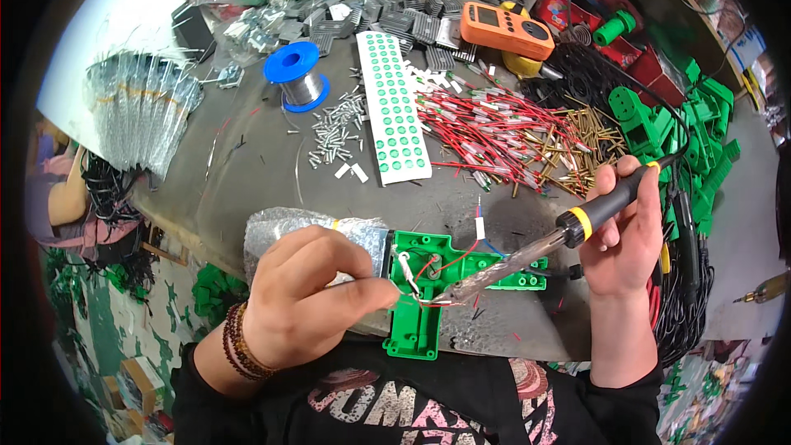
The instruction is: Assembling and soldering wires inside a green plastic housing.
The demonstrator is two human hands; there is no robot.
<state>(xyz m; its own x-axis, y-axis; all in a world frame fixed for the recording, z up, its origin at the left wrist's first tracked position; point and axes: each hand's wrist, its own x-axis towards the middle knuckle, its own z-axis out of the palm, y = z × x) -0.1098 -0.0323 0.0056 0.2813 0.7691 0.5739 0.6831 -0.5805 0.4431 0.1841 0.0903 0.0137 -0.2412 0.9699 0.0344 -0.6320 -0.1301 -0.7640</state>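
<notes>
My right hand (628,255) grips a soldering iron (606,206) by its black handle with yellow rings. Its dark metal shaft (515,262) slopes down to the left, and the tip is at thin wires inside an open green plastic housing (414,331). Beside that tip, my left hand (309,280) is closed in a pinch on a thin wire; its exact ends are hard to see. Red, blue and white leads run inside the housing, and a white-sleeved lead (480,227) stands up from it. A silver, film-wrapped piece (362,241) lies partly behind my left hand.
Behind the housing are a blue solder spool (292,66), loose screws (336,128), a sheet of green round stickers (394,107), red-wired parts (486,128) and an orange multimeter (507,29). Green housings (700,148) and black cables (680,305) crowd the right side.
</notes>
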